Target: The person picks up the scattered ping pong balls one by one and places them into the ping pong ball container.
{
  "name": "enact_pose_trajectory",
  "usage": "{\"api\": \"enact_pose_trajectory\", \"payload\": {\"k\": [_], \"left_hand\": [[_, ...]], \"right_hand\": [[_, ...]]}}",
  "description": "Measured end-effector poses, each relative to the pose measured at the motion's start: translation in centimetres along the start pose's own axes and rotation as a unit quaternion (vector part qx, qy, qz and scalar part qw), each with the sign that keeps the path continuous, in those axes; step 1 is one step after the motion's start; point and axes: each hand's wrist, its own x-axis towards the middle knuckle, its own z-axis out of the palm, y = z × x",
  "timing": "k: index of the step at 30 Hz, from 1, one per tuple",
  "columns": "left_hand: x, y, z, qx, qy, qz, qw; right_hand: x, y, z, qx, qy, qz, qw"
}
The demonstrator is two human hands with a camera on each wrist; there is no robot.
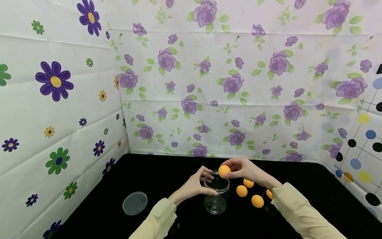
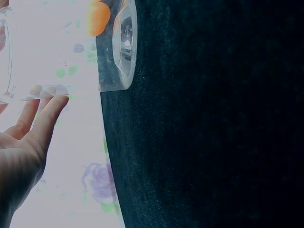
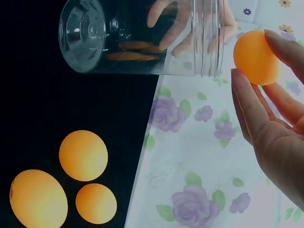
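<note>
A clear plastic jar (image 1: 215,203) stands upright and lidless on the black tabletop. My left hand (image 1: 194,184) grips it near the top, thumb on the near side and fingers round the far side. Just over the right part of the jar's mouth, my right hand (image 1: 246,170) pinches an orange table tennis ball (image 1: 224,171) between thumb and fingers. In the right wrist view that ball (image 3: 256,58) is outside the jar, close to its threaded rim (image 3: 209,38). Orange streaks show on the jar's wall there.
Several more orange balls (image 1: 257,201) lie on the black table (image 1: 101,212) right of the jar, some beneath the right forearm. A round translucent lid (image 1: 135,203) lies flat to the left. Flower-printed sheets (image 1: 191,76) enclose the back and left side.
</note>
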Motion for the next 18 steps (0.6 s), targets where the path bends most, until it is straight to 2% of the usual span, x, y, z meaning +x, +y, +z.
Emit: {"api": "enact_pose_trajectory", "payload": {"k": [18], "left_hand": [[-0.1, 0.1, 0.0, -0.011, -0.004, -0.009, 0.9999]], "right_hand": [[0.5, -0.1, 1.5, 0.024, 0.044, -0.002, 0.999]]}}
